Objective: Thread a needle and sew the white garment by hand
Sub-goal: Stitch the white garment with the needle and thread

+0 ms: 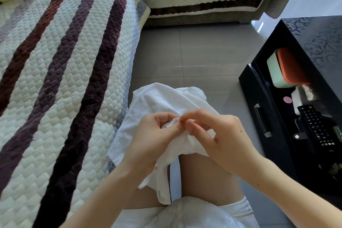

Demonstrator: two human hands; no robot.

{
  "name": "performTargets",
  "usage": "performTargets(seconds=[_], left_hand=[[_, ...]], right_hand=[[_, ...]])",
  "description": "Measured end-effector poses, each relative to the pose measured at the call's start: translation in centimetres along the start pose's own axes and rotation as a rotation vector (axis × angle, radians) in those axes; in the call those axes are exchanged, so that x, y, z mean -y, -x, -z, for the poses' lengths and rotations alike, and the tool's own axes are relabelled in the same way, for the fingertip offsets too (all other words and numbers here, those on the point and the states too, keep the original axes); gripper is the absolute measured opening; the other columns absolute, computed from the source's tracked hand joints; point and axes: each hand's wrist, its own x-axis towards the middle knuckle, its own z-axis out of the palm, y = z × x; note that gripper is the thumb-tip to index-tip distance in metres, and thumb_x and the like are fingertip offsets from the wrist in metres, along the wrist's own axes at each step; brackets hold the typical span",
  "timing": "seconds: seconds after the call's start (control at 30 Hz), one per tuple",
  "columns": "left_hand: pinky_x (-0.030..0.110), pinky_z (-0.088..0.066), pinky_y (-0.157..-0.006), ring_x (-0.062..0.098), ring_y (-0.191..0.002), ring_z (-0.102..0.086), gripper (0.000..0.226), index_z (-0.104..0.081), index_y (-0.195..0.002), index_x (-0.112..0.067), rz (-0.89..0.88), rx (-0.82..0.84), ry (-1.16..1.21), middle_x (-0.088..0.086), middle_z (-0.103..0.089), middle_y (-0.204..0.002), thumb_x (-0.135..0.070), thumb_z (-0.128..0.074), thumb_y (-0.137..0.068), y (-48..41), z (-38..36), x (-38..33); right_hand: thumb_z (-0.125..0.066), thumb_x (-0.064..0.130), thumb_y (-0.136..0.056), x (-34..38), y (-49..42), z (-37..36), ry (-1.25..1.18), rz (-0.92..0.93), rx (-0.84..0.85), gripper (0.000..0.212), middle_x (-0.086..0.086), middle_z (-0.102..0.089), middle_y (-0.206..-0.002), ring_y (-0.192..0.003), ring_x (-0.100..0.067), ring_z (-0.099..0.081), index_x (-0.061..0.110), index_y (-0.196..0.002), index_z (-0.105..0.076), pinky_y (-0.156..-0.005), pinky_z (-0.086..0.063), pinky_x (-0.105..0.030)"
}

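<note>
While the left hand [153, 135] grips the garment [157, 98], right hand [222, 135] pinches the needle [184, 118] (slanted, tip up-left).

The white garment [159, 98] lay draped over the person's knees [203, 172]. The grey tiled floor [194, 52] carried a quilt-covered sofa [64, 61] left and a black surface [323, 39] right.

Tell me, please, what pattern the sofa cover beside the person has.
The sofa cover is quilted white with dark purple and brown stripes; the head view shows it.
</note>
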Motion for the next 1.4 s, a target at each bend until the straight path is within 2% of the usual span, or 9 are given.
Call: performTargets(seconds=[0.17, 0.43, 0.77, 0.93, 1.03, 1.13, 1.23, 1.3, 1.4], left_hand=[[0.024, -0.055, -0.068, 0.014, -0.075, -0.068, 0.024, -0.076, -0.078, -0.014, -0.027, -0.020, -0.024, 0.009, -0.074, -0.082, -0.035, -0.069, -0.067, 0.2, 0.3, 0.2], [0.025, -0.055, -0.068, 0.017, -0.074, -0.069, 0.023, -0.075, -0.080, -0.010, 0.003, 0.002, 0.055, 0.012, -0.074, -0.083, -0.028, -0.070, -0.067, 0.1, 0.2, 0.2], [0.020, -0.054, -0.065, 0.014, -0.075, -0.069, 0.026, -0.075, -0.080, -0.010, 0.017, 0.087, 0.113, 0.011, -0.073, -0.082, -0.030, -0.068, -0.066, 0.0, 0.5, 0.1], [0.021, -0.051, -0.057, 0.014, -0.067, -0.066, 0.014, -0.070, -0.089, -0.004, 0.077, 0.018, 0.048, 0.010, -0.071, -0.078, -0.016, -0.063, -0.087, -0.2, 0.4, 0.8], [0.027, -0.052, -0.063, 0.018, -0.072, -0.065, 0.020, -0.069, -0.096, -0.001, 0.122, 0.049, 0.060, 0.015, -0.070, -0.087, -0.018, -0.061, -0.088, -0.2, 0.9, 1.0], [0.025, -0.052, -0.064, 0.016, -0.072, -0.066, 0.027, -0.071, -0.094, -0.004, 0.125, 0.071, 0.056, 0.012, -0.070, -0.085, -0.024, -0.064, -0.078, -0.2, 1.4, 0.7], [0.025, -0.052, -0.064, 0.016, -0.071, -0.065, 0.027, -0.073, -0.087, -0.007, 0.120, 0.074, 0.042, 0.010, -0.070, -0.081, -0.027, -0.066, -0.071, -0.1, 2.3, 0.2], [0.023, -0.052, -0.063, 0.016, -0.071, -0.065, 0.028, -0.073, -0.087, -0.006, 0.120, 0.071, 0.044, 0.010, -0.071, -0.080, -0.027, -0.066, -0.070, -0.1, 2.8, 0.1], [0.021, -0.054, -0.060, 0.016, -0.071, -0.066, 0.031, -0.072, -0.090, -0.003, 0.113, 0.068, 0.033, 0.011, -0.071, -0.081, -0.026, -0.066, -0.070, 0.1, 3.2, 0.1]], right_hand=[[-0.065, 0.018, -0.088, -0.3, -0.4, -0.2, 0.269, 0.130, -0.280, 0.010, 0.002, -0.068, -0.098, -0.084, -0.015, -0.064, 0.015, -0.081, -0.073, -0.066, -0.051, -0.033], [-0.053, 0.008, -0.090, -1.0, -0.1, -0.6, 0.021, 0.194, -0.088, 0.018, -0.003, -0.070, -0.094, -0.086, -0.012, -0.064, 0.003, -0.095, -0.070, -0.076, -0.052, -0.030], [-0.064, 0.014, -0.088, -0.9, -0.6, 0.1, 0.084, 0.321, -0.215, 0.014, -0.003, -0.071, -0.091, -0.087, -0.015, -0.066, 0.006, -0.082, -0.075, -0.075, -0.053, -0.032], [-0.061, 0.001, -0.088, 2.8, -0.9, 1.9, -0.365, 0.191, -0.184, 0.007, -0.007, -0.071, -0.077, -0.079, -0.019, -0.071, 0.003, -0.084, -0.067, -0.083, -0.056, -0.037], [-0.054, 0.009, -0.087, 3.6, -2.5, 4.2, -0.900, -0.075, -0.104, 0.009, -0.010, -0.060, -0.062, -0.055, -0.021, -0.065, 0.010, -0.082, -0.061, -0.062, -0.057, -0.033], [-0.047, 0.021, -0.088, -1.6, -4.7, 6.4, -1.129, -0.452, -0.096, 0.008, 0.003, -0.041, -0.052, -0.037, -0.006, -0.036, 0.018, -0.082, -0.052, -0.037, -0.031, -0.014], [-0.046, 0.014, -0.097, -11.6, -6.1, 8.6, -0.751, -0.661, -0.319, 0.016, 0.007, -0.030, -0.049, -0.035, -0.003, -0.025, 0.017, -0.081, -0.050, -0.035, -0.016, -0.015], [-0.048, 0.016, -0.095, -18.1, -5.5, 10.7, -0.277, -0.801, -0.535, 0.015, 0.002, -0.045, -0.057, -0.045, -0.010, -0.045, 0.017, -0.082, -0.055, -0.037, -0.030, -0.016], [-0.042, 0.028, -0.089, -22.2, -3.2, 12.7, 0.284, -1.021, -0.589, 0.021, -0.014, -0.065, -0.099, -0.096, -0.034, -0.060, 0.018, -0.093, -0.061, -0.077, -0.044, -0.032]])
